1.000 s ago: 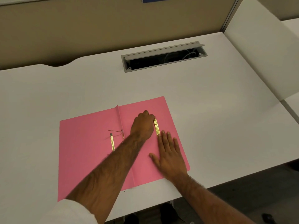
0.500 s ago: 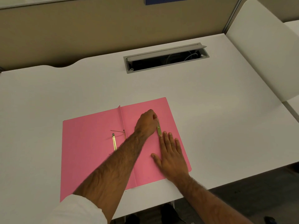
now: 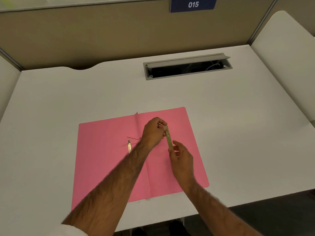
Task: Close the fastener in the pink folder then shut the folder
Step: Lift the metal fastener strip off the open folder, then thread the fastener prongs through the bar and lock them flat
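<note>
The pink folder [image 3: 105, 160] lies open and flat on the white desk, its spine fold running up the middle. A gold metal fastener bar [image 3: 168, 137] is lifted off the right leaf. My left hand [image 3: 153, 132] pinches its upper end, and my right hand [image 3: 181, 157] holds its lower end with thumb and fingers. A second gold strip [image 3: 129, 146] lies just left of the spine, with a thin prong [image 3: 133, 138] sticking out beside it.
The white desk [image 3: 238, 133] has a grey cable tray [image 3: 187, 66] with its lid up at the back. Beige partition walls enclose the desk, with a blue label reading 015 [image 3: 193, 4]. The desk's front edge runs close under the folder.
My right hand has lifted off the folder's right leaf and taken the lower end of the fastener bar. My left hand has raised the bar off the folder.
</note>
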{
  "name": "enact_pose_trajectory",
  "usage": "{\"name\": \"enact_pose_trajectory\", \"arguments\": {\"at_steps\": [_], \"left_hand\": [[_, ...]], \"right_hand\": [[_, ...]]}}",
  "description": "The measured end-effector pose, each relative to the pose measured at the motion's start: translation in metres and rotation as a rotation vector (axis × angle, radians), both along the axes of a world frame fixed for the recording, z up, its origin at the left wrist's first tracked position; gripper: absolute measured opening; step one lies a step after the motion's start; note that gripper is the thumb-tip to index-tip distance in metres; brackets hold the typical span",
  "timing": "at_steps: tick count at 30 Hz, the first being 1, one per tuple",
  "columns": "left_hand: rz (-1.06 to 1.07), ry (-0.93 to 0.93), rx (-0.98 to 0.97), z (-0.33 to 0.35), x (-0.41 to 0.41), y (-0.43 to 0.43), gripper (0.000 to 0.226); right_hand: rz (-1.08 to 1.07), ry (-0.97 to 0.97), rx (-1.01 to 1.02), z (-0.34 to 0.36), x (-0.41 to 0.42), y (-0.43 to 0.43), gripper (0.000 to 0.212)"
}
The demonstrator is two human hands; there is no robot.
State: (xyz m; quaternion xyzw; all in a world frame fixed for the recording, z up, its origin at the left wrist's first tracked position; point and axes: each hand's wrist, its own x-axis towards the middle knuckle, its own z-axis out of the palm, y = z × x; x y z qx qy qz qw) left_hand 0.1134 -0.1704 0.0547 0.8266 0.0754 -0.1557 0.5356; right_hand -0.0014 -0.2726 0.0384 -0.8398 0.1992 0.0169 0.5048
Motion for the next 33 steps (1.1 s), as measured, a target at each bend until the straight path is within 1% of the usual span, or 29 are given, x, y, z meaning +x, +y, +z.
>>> {"name": "enact_pose_trajectory", "arguments": {"at_steps": [1,3,6,8,12,13,15,18,20,26,31,33], "left_hand": [[0.020,0.001,-0.016,0.003,-0.002,0.008,0.016],[0.055,0.004,-0.044,0.008,-0.005,0.023,0.017],[0.111,0.000,-0.059,0.014,-0.013,0.050,0.019],[0.161,-0.042,-0.042,0.017,-0.018,0.069,0.021],[0.357,-0.165,0.082,0.012,-0.028,0.112,0.019],[0.399,-0.150,0.099,0.008,-0.028,0.121,0.020],[0.430,-0.065,0.101,0.000,-0.030,0.134,0.021],[0.395,0.074,0.024,-0.012,-0.033,0.143,0.022],[0.365,0.127,-0.073,-0.017,-0.034,0.144,0.021],[0.315,0.211,-0.315,-0.025,-0.033,0.142,0.020],[0.363,0.272,-0.516,-0.023,-0.032,0.146,0.020],[0.360,0.284,-0.549,-0.023,-0.032,0.147,0.022]], "right_hand": [[-0.027,0.037,0.088,0.006,0.006,0.005,0.027],[-0.056,0.076,0.197,0.013,0.014,0.014,0.016],[-0.048,0.118,0.307,0.018,0.021,0.035,0.014],[-0.019,0.132,0.342,0.020,0.023,0.049,0.011],[0.030,0.164,0.396,0.019,0.028,0.079,0.009],[0.034,0.172,0.399,0.017,0.029,0.085,0.009],[0.036,0.183,0.412,0.014,0.033,0.095,0.011],[0.041,0.188,0.383,0.009,0.037,0.106,0.013],[0.050,0.189,0.345,0.007,0.039,0.111,0.014],[0.055,0.174,0.284,0.003,0.044,0.116,0.013],[0.070,0.179,0.247,0.003,0.044,0.117,0.009],[0.081,0.169,0.206,0.002,0.046,0.118,0.009]]}}
